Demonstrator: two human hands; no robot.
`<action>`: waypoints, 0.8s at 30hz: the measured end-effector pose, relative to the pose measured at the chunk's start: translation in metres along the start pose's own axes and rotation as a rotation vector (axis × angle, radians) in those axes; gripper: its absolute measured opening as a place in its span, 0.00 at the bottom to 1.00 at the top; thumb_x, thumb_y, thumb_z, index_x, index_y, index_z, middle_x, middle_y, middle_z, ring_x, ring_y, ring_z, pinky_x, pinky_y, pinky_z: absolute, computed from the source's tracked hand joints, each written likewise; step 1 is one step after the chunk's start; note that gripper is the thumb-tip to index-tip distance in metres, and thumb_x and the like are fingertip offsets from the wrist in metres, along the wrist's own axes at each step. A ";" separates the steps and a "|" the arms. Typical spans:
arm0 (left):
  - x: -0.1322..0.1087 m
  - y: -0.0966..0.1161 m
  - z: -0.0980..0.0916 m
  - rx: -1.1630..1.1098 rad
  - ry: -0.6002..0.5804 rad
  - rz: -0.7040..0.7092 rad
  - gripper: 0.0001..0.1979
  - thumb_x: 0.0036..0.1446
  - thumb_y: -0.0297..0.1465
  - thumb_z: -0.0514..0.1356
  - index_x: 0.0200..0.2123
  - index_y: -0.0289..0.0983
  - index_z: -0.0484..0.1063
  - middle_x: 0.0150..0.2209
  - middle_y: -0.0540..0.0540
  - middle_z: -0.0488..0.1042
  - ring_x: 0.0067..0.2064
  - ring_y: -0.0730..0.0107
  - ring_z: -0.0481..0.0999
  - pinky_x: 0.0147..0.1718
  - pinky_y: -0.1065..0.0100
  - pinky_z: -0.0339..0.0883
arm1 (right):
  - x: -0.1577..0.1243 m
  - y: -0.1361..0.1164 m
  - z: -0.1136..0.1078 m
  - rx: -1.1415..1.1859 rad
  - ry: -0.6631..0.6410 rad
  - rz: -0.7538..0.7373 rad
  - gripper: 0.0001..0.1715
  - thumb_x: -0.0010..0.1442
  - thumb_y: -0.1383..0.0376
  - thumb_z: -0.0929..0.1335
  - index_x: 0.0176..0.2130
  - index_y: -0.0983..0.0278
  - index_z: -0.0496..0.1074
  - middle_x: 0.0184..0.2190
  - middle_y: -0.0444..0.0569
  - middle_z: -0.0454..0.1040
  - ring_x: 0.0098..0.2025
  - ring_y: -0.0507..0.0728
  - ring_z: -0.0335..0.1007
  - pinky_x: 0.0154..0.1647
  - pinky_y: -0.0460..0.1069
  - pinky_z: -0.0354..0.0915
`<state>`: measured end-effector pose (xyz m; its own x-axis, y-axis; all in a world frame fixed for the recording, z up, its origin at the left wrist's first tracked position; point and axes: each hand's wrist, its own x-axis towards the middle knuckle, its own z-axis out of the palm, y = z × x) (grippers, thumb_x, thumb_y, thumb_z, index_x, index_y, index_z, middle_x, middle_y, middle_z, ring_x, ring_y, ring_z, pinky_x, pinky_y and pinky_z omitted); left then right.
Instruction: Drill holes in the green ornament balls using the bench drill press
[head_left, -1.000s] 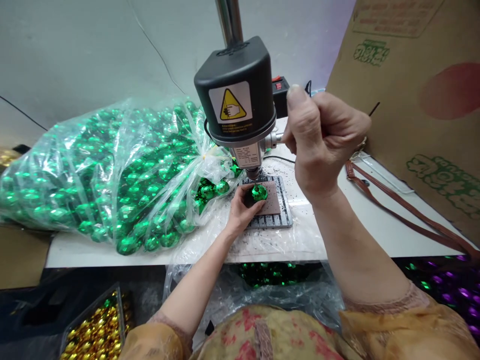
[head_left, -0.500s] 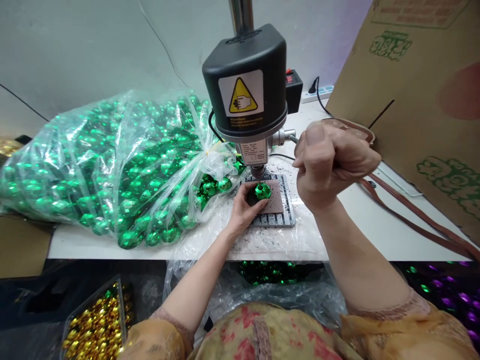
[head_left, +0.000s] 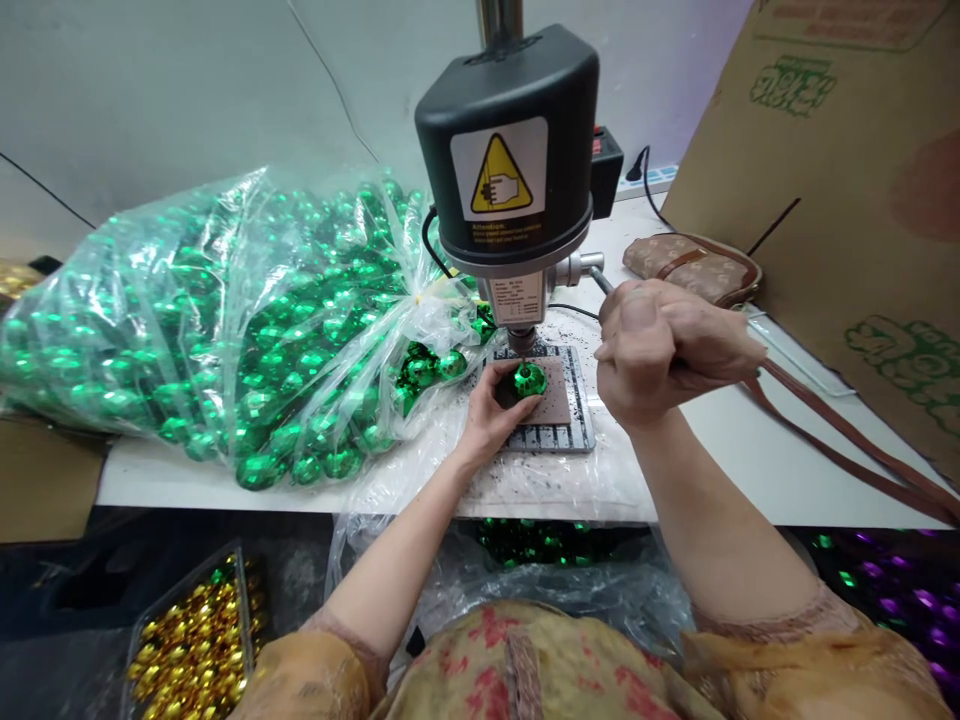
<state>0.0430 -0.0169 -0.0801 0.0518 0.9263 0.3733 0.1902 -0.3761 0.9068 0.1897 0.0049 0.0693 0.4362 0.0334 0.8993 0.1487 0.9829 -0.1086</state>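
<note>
A shiny green faceted ball (head_left: 530, 379) sits on the brown board (head_left: 556, 405) over the drill press's slotted base (head_left: 583, 425). My left hand (head_left: 496, 412) is closed around the ball's left side, thumb in front and fingers behind. Right above the ball is the drill press's chuck (head_left: 522, 340); the bit's tip meets the ball's top, though its depth I cannot tell. My right hand (head_left: 660, 345) is wrapped round the drill press lever (head_left: 600, 280) at the right of the black motor housing (head_left: 510, 110). Dark shavings lie scattered around the base.
A tied clear bag of green balls (head_left: 217, 330) fills the table's left side. To the right lie a brown handbag (head_left: 686, 265) with its strap and a large cardboard box (head_left: 847, 200). Below the table edge are a bin of gold balls (head_left: 187, 650) and purple balls (head_left: 907, 600).
My right hand has come slightly lower with the lever, uncovering more of the handbag. The view has shifted a little. My left hand keeps its hold on the ball.
</note>
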 end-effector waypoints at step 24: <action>-0.097 0.058 -0.007 0.395 -0.180 0.520 0.20 0.56 0.41 0.66 0.47 0.37 0.69 0.40 0.41 0.77 0.39 0.63 0.79 0.34 0.65 0.74 | 0.048 -0.006 0.020 0.038 -0.007 0.299 0.25 0.61 0.69 0.68 0.16 0.67 0.61 0.12 0.35 0.57 0.15 0.40 0.48 0.20 0.45 0.47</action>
<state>0.0419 -0.1291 -0.0624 0.3899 0.6292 0.6723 0.4380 -0.7690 0.4657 0.1918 0.0045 0.1222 0.4496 0.3239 0.8325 -0.0193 0.9352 -0.3535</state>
